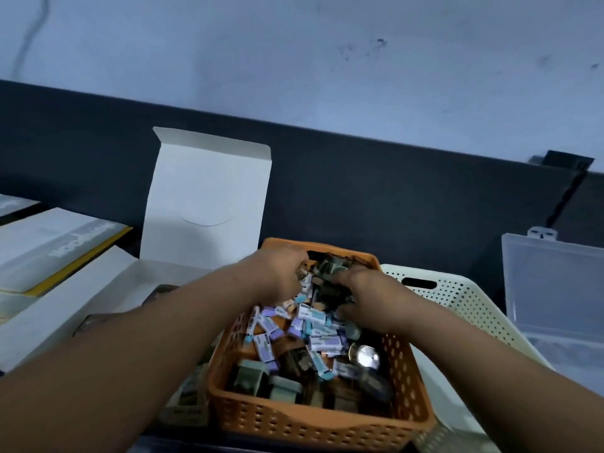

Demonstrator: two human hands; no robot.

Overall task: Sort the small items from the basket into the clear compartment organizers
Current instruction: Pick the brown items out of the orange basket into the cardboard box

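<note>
The orange basket sits on a dark desk that runs back to a pale bluish wall marked with scuffs and a long crack at far left. Behind and left of the basket an opened white carton stands with its flap up; further left of the basket lie flat white boxes with yellow edges, one bearing grey lettering too blurred to read. Touching the basket's right side is a cream perforated basket, and beyond that a clear compartment organizer with its lid raised.

The basket holds a heap of small items: little white, blue and lilac packets with print too small to read, dark greenish pieces and a round metallic disc.

Both hands are in the basket's far end. The left hand has its fingers curled together on a small item; the right hand presses its fingers down into the dark pieces, and I cannot tell whether they grip anything.
</note>
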